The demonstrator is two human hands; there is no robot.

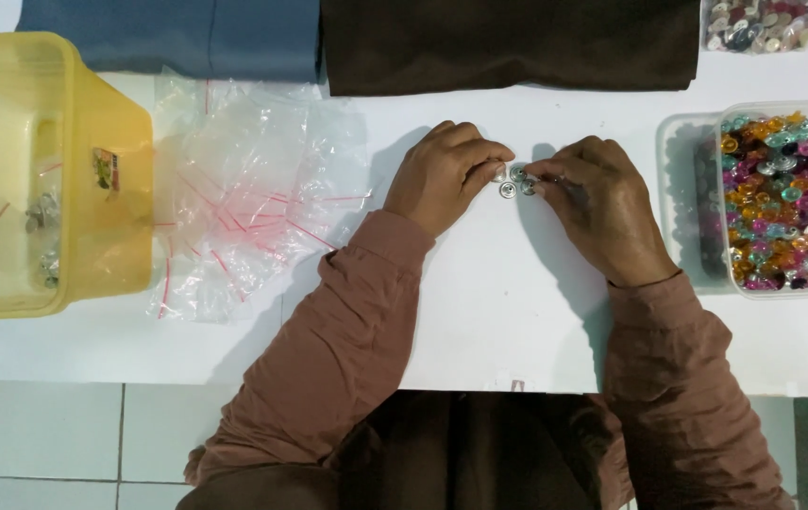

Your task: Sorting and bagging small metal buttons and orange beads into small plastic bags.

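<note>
Both my hands rest on a white table [479, 312], fingertips meeting at a small cluster of silver round beads [514, 181]. My left hand [442, 175] pinches one silver bead at its fingertips. My right hand [597, 203] pinches another bead on the right side of the cluster. At least two more beads lie on the table between the fingertips. Brown sleeves cover both my arms.
A clear tub [782, 198] of several coloured beads stands at the right, its lid beside it. A pile of small clear zip bags [244, 203] lies left of centre. A yellow plastic bin [41, 175] sits at far left. Blue cloth [177, 38] and brown cloth [508, 42] lie at the back.
</note>
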